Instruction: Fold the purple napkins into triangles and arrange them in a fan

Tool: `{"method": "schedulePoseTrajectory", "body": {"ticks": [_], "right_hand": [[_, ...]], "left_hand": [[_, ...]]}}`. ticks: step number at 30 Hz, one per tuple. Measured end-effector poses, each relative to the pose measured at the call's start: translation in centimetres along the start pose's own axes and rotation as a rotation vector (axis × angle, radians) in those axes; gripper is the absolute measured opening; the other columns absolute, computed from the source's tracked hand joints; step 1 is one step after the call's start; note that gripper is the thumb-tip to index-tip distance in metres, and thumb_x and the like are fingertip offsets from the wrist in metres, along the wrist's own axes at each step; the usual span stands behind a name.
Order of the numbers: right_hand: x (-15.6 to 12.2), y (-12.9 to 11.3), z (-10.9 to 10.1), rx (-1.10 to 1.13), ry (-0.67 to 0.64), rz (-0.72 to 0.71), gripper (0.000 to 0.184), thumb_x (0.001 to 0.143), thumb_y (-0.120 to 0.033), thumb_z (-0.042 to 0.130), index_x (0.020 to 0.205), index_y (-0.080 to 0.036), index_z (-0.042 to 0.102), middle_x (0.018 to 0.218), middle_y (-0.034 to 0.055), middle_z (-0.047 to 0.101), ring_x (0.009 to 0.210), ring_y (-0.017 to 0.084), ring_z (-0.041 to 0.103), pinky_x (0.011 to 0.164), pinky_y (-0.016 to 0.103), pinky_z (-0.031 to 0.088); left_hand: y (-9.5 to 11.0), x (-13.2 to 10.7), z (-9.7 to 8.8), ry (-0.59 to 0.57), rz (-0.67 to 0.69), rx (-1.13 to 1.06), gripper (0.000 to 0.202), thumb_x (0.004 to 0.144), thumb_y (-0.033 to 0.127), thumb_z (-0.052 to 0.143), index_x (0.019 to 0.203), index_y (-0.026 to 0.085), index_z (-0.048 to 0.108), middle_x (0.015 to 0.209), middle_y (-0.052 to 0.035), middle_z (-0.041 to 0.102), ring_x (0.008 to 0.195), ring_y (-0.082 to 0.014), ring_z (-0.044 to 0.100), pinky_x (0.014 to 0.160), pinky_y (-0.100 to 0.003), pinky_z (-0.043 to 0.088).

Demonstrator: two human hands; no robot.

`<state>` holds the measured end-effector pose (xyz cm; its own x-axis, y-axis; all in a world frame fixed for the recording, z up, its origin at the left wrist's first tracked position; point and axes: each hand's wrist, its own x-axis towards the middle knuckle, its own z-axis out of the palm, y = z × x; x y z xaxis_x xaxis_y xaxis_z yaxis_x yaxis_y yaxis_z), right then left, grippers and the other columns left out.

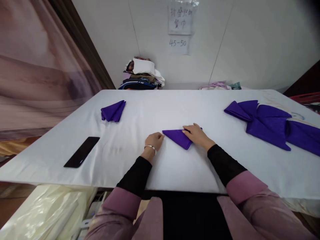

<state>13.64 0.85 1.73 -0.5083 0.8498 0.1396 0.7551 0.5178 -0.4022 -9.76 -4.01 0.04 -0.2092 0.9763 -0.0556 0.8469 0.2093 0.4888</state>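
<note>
A purple cloth napkin [178, 137] folded into a triangle lies on the white table [160, 166] in front of me. My right hand [196, 133] lies flat on its right part, fingers stretched out and pressing it down. My left hand [155, 139], with a silver bracelet at the wrist, rests on the table just left of the napkin's left tip with its fingers curled; whether it touches the tip is unclear.
A folded purple napkin [113, 111] sits at the far left of the table. Several purple napkins [270, 125] lie spread at the right. A black phone [82, 152] lies near the left front edge. Folded clothes [141, 75] are piled behind the table against the wall.
</note>
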Motion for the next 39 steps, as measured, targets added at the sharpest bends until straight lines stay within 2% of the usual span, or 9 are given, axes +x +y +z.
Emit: {"method": "schedulePoseTrajectory", "body": {"ticks": [3,6,15,19,23,26,29,33,39], "right_hand": [[1.1,-0.5,0.4,0.011,-0.074,-0.046,0.036,0.092,-0.037,0.039,0.113,-0.02,0.064,0.11,0.0072,0.068,0.101,0.023,0.06,0.098,0.039,0.036],[1.8,-0.3,1.0,0.019,-0.087,-0.054,0.037,0.091,-0.036,0.043,0.116,-0.019,0.063,0.114,0.0083,0.066,0.105,0.024,0.059,0.091,0.034,0.041],[1.9,-0.9,1.3,0.046,-0.084,-0.082,0.034,0.09,-0.036,0.046,0.116,-0.022,0.063,0.106,0.0064,0.067,0.101,0.023,0.058,0.089,0.035,0.042],[1.7,-0.9,1.5,0.089,-0.104,-0.115,0.03,0.09,-0.034,0.047,0.113,-0.023,0.064,0.103,0.006,0.067,0.099,0.023,0.058,0.088,0.035,0.043],[1.7,-0.8,1.8,0.111,-0.103,-0.134,0.03,0.09,-0.032,0.049,0.112,-0.021,0.065,0.101,0.0069,0.067,0.098,0.023,0.057,0.087,0.036,0.042],[1.7,-0.7,2.0,0.126,-0.11,-0.135,0.031,0.09,-0.033,0.048,0.115,-0.023,0.064,0.102,0.0068,0.066,0.099,0.024,0.057,0.088,0.037,0.042],[1.6,-0.6,2.1,0.146,-0.09,-0.161,0.031,0.09,-0.033,0.048,0.114,-0.021,0.064,0.1,0.0067,0.067,0.097,0.023,0.057,0.088,0.037,0.042],[1.6,-0.9,1.9,0.152,-0.081,-0.172,0.031,0.091,-0.033,0.047,0.114,-0.021,0.064,0.1,0.007,0.067,0.097,0.022,0.057,0.087,0.036,0.042],[1.7,0.5,0.4,0.096,-0.115,-0.092,0.033,0.091,-0.037,0.048,0.114,-0.02,0.065,0.105,0.0077,0.068,0.099,0.023,0.059,0.087,0.035,0.043]], "left_hand": [[0.7,-0.8,0.7,-0.05,0.056,0.004,0.023,0.083,0.039,0.049,0.082,0.027,0.069,0.079,0.0006,0.071,0.074,-0.0173,0.062,0.064,-0.028,0.044],[1.1,-1.1,1.0,-0.051,0.103,0.03,0.02,0.083,0.034,0.051,0.088,0.027,0.069,0.085,0.0005,0.071,0.079,-0.0183,0.062,0.068,-0.029,0.045],[1.3,-0.8,1.2,0.021,0.197,0.031,0.016,0.083,0.031,0.053,0.088,0.025,0.068,0.095,-0.0034,0.064,0.095,-0.02,0.058,0.074,-0.031,0.047],[0.8,-0.2,1.0,0.081,0.144,-0.01,0.013,0.084,0.03,0.054,0.082,0.023,0.065,0.092,-0.003,0.064,0.089,-0.0188,0.059,0.072,-0.031,0.048],[0.2,0.4,0.9,0.12,0.047,-0.074,0.017,0.085,0.032,0.054,0.096,0.022,0.061,0.091,-0.0023,0.065,0.078,-0.0165,0.061,0.07,-0.03,0.049],[-0.1,0.8,1.2,0.174,0.154,-0.111,0.029,0.087,0.03,0.05,0.114,0.021,0.056,0.112,-0.005,0.062,0.091,-0.0162,0.06,0.079,-0.03,0.05],[-0.2,1.2,1.6,0.161,0.311,-0.08,0.032,0.089,0.027,0.047,0.12,0.021,0.054,0.124,-0.0049,0.057,0.111,-0.0185,0.052,0.096,-0.033,0.043],[-0.2,1.7,1.9,0.099,0.334,-0.037,0.029,0.088,0.028,0.049,0.114,0.021,0.06,0.113,-0.0048,0.063,0.108,-0.0208,0.052,0.098,-0.038,0.041],[-0.6,2.2,2.1,0.131,0.364,-0.054,0.014,0.083,0.024,0.054,0.089,0.022,0.066,0.093,-0.0047,0.063,0.094,-0.0212,0.054,0.09,-0.038,0.044]]}}
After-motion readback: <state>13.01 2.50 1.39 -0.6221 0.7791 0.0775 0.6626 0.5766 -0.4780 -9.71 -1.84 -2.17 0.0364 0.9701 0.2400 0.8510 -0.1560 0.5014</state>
